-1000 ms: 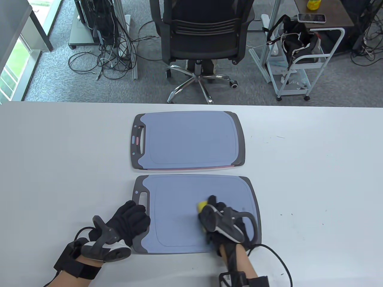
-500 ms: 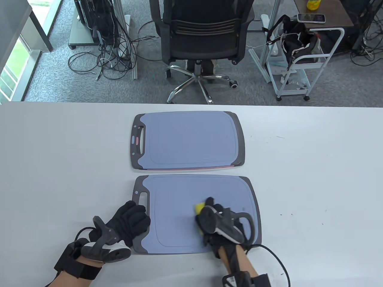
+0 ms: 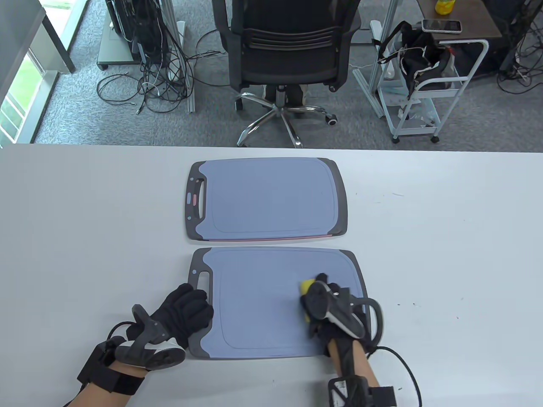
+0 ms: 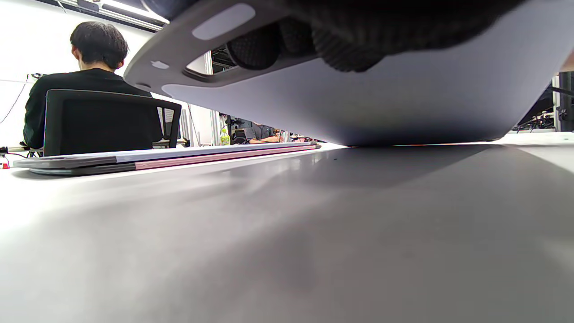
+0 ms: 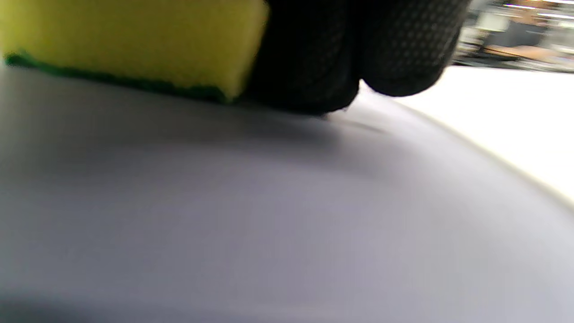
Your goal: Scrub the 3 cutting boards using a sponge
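Clearly the scrubbing is under way on the nearer blue plastic cutting board with dark grey rim [image 3: 258,301], which lies close to the desk's near edge. The right hand [image 3: 328,309] grips a yellow sponge with green scouring face [image 5: 130,45], fingers curled round it, green side down on the board's right half. The left hand [image 3: 184,311] holds the board's handle end; the left wrist view shows fingertips [image 4: 341,54] curled under it and that end tilted up off the white desk [image 3: 445,254]. A stack of similar blue boards [image 3: 267,199] waits just beyond, toward the far edge, one pink-edged layer showing. I judge those still to do, so most of the task remains.
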Demonstrator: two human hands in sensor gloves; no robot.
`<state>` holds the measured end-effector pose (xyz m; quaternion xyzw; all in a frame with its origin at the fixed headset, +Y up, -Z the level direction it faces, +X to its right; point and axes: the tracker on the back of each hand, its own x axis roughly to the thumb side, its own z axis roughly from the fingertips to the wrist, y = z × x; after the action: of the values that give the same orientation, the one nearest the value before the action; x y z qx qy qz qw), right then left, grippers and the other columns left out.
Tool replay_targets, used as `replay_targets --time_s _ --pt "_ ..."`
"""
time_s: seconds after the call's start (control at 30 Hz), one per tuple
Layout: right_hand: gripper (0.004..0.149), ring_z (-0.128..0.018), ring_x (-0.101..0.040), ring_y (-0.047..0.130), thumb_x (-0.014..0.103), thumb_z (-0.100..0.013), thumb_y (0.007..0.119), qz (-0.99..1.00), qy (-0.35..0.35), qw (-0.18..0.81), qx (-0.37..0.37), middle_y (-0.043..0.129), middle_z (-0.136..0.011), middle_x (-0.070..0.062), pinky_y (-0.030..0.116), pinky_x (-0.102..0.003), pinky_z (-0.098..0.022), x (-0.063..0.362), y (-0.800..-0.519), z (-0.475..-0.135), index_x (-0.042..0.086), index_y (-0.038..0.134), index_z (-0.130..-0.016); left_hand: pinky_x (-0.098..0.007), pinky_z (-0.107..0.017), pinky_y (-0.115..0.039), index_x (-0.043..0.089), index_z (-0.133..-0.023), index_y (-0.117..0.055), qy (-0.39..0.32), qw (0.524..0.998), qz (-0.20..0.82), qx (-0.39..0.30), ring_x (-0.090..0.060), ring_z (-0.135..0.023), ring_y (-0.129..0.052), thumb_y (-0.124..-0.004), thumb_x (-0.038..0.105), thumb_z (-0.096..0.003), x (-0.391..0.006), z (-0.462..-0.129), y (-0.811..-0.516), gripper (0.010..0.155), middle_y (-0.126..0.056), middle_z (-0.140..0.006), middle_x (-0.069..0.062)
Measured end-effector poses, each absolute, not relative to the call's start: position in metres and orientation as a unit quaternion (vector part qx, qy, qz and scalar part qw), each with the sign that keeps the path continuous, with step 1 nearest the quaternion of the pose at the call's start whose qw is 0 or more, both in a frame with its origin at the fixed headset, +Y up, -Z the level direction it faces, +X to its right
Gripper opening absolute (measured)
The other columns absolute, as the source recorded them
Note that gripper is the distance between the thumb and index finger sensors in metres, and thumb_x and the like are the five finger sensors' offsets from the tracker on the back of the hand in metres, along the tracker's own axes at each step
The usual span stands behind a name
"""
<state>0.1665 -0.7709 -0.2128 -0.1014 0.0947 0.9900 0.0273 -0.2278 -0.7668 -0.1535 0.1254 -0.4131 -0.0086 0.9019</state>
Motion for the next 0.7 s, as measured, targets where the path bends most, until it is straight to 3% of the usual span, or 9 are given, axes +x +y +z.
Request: replay_targets --time_s 0.03,0.13,0.23,0.27,0.33,0.37,0.5,0.6,0.7 --pt "0.073 -0.051 -0.020 0.090 0.058 -0.051 0.067 0.981 0.108 0.038 -0.153 0.082 -0.075 -0.010 0.079 -0.045 -0.046 0.192 -0.775 -0.212 0.010 0.061 -0.107 -0.058 -0.079 -0.055 0.029 -0.097 -0.053 -0.413 0.901 -0.008 0.128 -0.024 -0.104 -0.071 -0.078 0.037 -0.0633 -0.228 -0.153 -0.767 0.043 -0.068 -0.099 0.006" --pt "0.073 -0.052 -0.020 0.089 0.057 -0.052 0.068 0.966 0.135 0.071 -0.207 0.080 -0.076 -0.011 0.078 -0.045 -0.046 0.223 -0.778 -0.206 0.009 0.059 -0.107 -0.058 -0.079 -0.055 0.029 -0.097 -0.054 -0.413 0.902 -0.005 0.128 -0.024 -0.104 -0.071 -0.078 0.037 -0.0634 -0.228 -0.154 -0.766 0.043 -0.068 -0.098 0.006" --pt "0.073 -0.050 -0.022 0.090 0.054 -0.053 0.069 0.975 0.133 0.065 -0.164 0.082 -0.075 -0.014 0.078 -0.046 -0.045 0.200 -0.776 -0.210 0.004 0.061 -0.106 -0.058 -0.079 -0.053 0.029 -0.097 -0.054 -0.411 0.903 0.004 0.124 -0.024 -0.104 -0.070 -0.078 0.037 -0.0634 -0.229 -0.156 -0.767 0.043 -0.068 -0.099 0.005" --pt "0.073 -0.051 -0.024 0.090 0.053 -0.053 0.068 0.982 0.118 0.014 -0.147 0.081 -0.074 -0.015 0.077 -0.048 -0.046 0.180 -0.771 -0.211 0.004 0.060 -0.106 -0.058 -0.079 -0.053 0.029 -0.097 -0.054 -0.410 0.903 0.005 0.124 -0.025 -0.104 -0.070 -0.078 0.037 -0.0633 -0.229 -0.156 -0.767 0.043 -0.068 -0.099 0.005" --pt "0.074 -0.051 -0.019 0.090 0.057 -0.053 0.065 0.993 0.118 -0.002 -0.013 0.082 -0.074 -0.011 0.080 -0.044 -0.046 0.131 -0.762 -0.211 0.008 0.058 -0.107 -0.058 -0.079 -0.054 0.029 -0.097 -0.054 -0.412 0.903 0.004 0.126 -0.025 -0.104 -0.070 -0.078 0.037 -0.0632 -0.229 -0.155 -0.766 0.043 -0.068 -0.098 0.005" --pt "0.074 -0.050 -0.019 0.090 0.058 -0.053 0.065 0.994 0.106 0.004 0.017 0.082 -0.074 -0.011 0.080 -0.044 -0.046 0.109 -0.759 -0.207 0.008 0.058 -0.107 -0.058 -0.079 -0.054 0.029 -0.097 -0.054 -0.412 0.902 0.002 0.127 -0.024 -0.104 -0.071 -0.078 0.037 -0.0631 -0.229 -0.154 -0.766 0.043 -0.068 -0.098 0.005" --pt "0.074 -0.050 -0.018 0.090 0.059 -0.052 0.065 0.966 0.043 0.004 0.253 0.082 -0.073 -0.010 0.080 -0.044 -0.046 -0.012 -0.741 -0.165 0.010 0.058 -0.107 -0.058 -0.079 -0.055 0.029 -0.097 -0.055 -0.413 0.902 -0.001 0.129 -0.024 -0.103 -0.071 -0.079 0.037 -0.0630 -0.228 -0.154 -0.766 0.043 -0.069 -0.098 0.004" --pt "0.075 -0.050 -0.017 0.090 0.060 -0.051 0.065 0.943 0.012 0.001 0.333 0.083 -0.074 -0.008 0.080 -0.043 -0.046 -0.053 -0.734 -0.139 0.011 0.059 -0.108 -0.058 -0.079 -0.055 0.029 -0.097 -0.056 -0.413 0.901 -0.002 0.130 -0.024 -0.103 -0.072 -0.079 0.037 -0.0627 -0.228 -0.153 -0.766 0.042 -0.069 -0.098 0.006" --pt "0.074 -0.049 -0.014 0.090 0.062 -0.051 0.064 0.952 0.018 0.009 0.304 0.083 -0.073 -0.005 0.081 -0.040 -0.045 -0.039 -0.738 -0.149 0.015 0.059 -0.108 -0.058 -0.079 -0.055 0.029 -0.097 -0.055 -0.412 0.902 0.002 0.127 -0.024 -0.103 -0.072 -0.079 0.037 -0.0629 -0.229 -0.154 -0.766 0.043 -0.069 -0.098 0.006"
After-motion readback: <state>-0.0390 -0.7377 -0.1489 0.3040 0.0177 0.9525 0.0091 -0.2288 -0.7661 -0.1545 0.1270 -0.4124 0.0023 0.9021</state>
